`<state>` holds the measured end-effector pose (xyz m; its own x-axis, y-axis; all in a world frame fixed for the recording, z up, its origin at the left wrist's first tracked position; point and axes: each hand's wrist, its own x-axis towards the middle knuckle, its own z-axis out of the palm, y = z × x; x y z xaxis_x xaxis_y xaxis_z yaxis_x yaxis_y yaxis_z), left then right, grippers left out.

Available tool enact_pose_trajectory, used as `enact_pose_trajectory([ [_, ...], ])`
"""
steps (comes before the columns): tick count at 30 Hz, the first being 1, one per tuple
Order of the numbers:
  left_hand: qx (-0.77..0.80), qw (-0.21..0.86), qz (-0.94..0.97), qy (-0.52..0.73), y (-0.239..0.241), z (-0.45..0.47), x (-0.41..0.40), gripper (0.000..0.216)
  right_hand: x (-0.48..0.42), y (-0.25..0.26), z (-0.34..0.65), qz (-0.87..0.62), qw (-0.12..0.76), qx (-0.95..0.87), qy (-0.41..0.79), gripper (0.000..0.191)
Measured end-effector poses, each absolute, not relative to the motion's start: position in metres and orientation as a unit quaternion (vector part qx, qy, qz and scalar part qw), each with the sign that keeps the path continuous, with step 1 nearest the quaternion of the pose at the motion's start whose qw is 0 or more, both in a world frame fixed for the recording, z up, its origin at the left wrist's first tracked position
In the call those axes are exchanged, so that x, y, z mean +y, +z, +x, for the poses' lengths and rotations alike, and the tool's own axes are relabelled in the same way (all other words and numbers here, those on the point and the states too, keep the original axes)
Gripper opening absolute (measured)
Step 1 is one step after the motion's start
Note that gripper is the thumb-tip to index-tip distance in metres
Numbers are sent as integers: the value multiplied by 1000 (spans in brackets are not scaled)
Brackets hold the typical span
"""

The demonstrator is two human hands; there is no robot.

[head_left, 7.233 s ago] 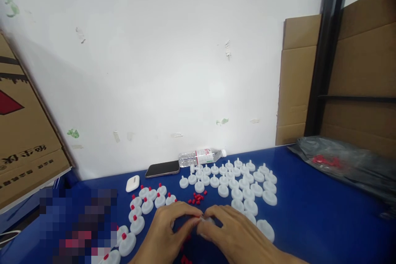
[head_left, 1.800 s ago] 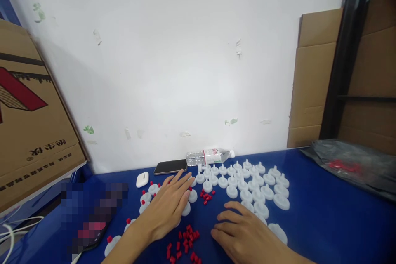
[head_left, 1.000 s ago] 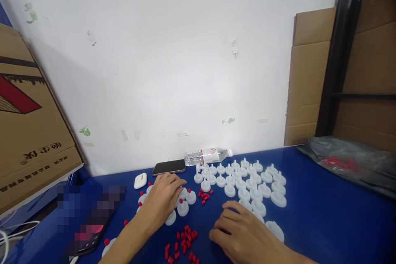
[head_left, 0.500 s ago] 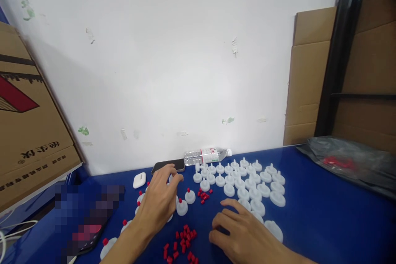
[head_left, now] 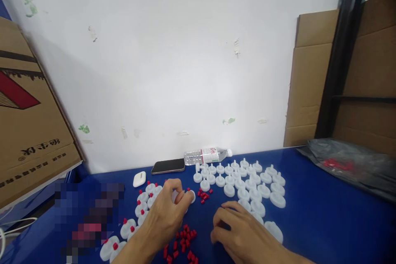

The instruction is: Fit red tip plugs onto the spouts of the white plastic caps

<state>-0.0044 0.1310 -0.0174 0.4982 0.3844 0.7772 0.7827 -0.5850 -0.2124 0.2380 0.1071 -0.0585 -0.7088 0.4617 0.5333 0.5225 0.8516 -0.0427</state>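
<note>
My left hand [head_left: 167, 212] is over the group of white round lids with red-capped spouts, its fingers bent and drawn together. A red-capped lid [head_left: 192, 196] stands right beside its fingertips; whatever is between them is hidden. My right hand [head_left: 236, 231] rests low over the table, loosely curled, with a gap between thumb and fingers and nothing seen in it. Small red caps [head_left: 185, 237] lie loose between my hands, and a smaller pile of red caps [head_left: 204, 196] lies farther back. Uncapped white lids [head_left: 243, 194] stand spout-up beyond and beside my right hand.
Along the wall lie a clear bottle [head_left: 207, 155], a phone [head_left: 168, 166] and a white earbud case [head_left: 139, 179]. A grey plastic bag [head_left: 349, 165] with red pieces lies at right. Cardboard [head_left: 34, 123] leans at left. The blue table [head_left: 324, 222] holds everything.
My left hand has come down and nearer, its fingers closing in over a red-capped lid. The phone and more capped lids now show. My right hand has barely shifted.
</note>
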Motion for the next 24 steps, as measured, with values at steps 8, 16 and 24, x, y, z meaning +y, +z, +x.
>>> enact_pose_trajectory([
  [8,-289,246,-866,-326,-20,4,129,38,104,-55,238,-283,307,-908,-46,32],
  [16,-233,262,-864,-362,-18,0,134,44,100,-44,237,-323,375,-869,-17,33],
  [24,-210,269,-868,-361,-11,4,125,43,106,-34,231,-398,435,-705,395,19],
])
